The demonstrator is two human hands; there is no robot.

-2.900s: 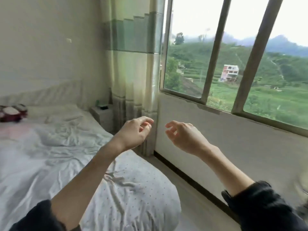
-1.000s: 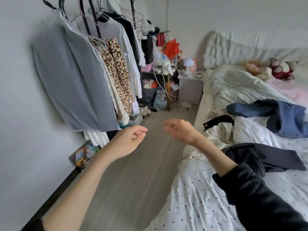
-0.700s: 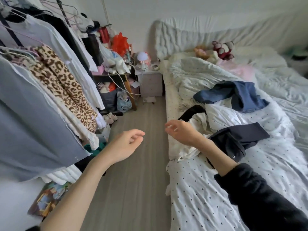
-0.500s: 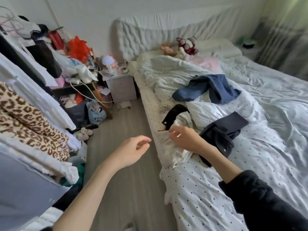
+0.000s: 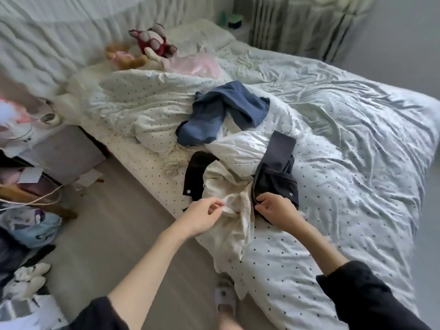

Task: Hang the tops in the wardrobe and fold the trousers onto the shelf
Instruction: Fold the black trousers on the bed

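A cream garment (image 5: pixel 228 206) lies crumpled at the near edge of the bed, hanging partly over the side. My left hand (image 5: pixel 202 215) reaches its left side, fingers curled at the cloth; a real pinch cannot be made out. My right hand (image 5: pixel 276 209) is at its right side, fingers curled against a dark grey garment (image 5: pixel 276 167) with snap buttons. A black garment (image 5: pixel 195 172) lies under the cream one. Farther back on the duvet lies a blue garment (image 5: pixel 223 115). The wardrobe is out of view.
The bed (image 5: pixel 345 186) with a dotted duvet fills the right. Stuffed toys (image 5: pixel 152 44) sit by the headboard. A grey bedside cabinet (image 5: pixel 64 151) and cluttered bags (image 5: pixel 28 222) stand at the left. Wooden floor (image 5: pixel 114 234) runs between; a slipper (image 5: pixel 225 298) is below.
The view swung from the window past the clothes rail to the bed. Both hands dropped from mid-air down to the cream and dark garments at the bed's edge.
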